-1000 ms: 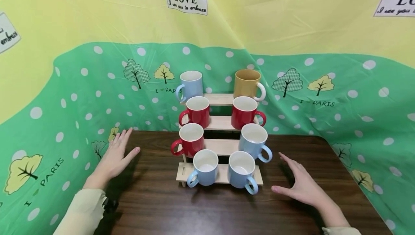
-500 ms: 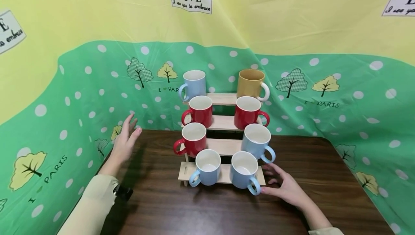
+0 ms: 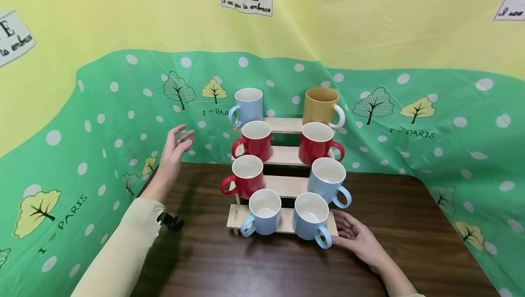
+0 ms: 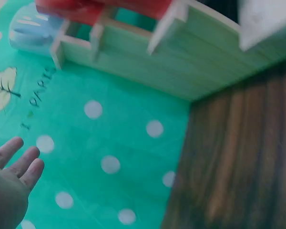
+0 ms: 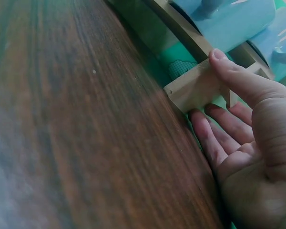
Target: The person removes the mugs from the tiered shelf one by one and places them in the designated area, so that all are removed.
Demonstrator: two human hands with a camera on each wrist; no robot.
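A stepped wooden rack (image 3: 286,221) stands on the table, with two mugs on each of its tiers. At its lower right end my right hand (image 3: 358,241) grips the rack; in the right wrist view the thumb lies on the front edge and the fingers curl behind the wooden end (image 5: 195,88). The front right blue mug (image 3: 305,224) is nearest this hand. My left hand (image 3: 171,153) is raised to the left of the rack, apart from it, fingers loosely bent and holding nothing. The left wrist view shows it away from the rack's side panel (image 4: 133,57).
The rack bears several light blue mugs, three red mugs (image 3: 248,181) and a tan mug (image 3: 319,108) with a white handle, handles outward. A green and yellow cloth (image 3: 451,87) hangs behind and at both sides of the dark wooden table (image 3: 246,269).
My right hand has moved left to the rack's lower right end and taken hold there. The left hand has risen and moved right, its fingers bending. The view has shifted slightly.
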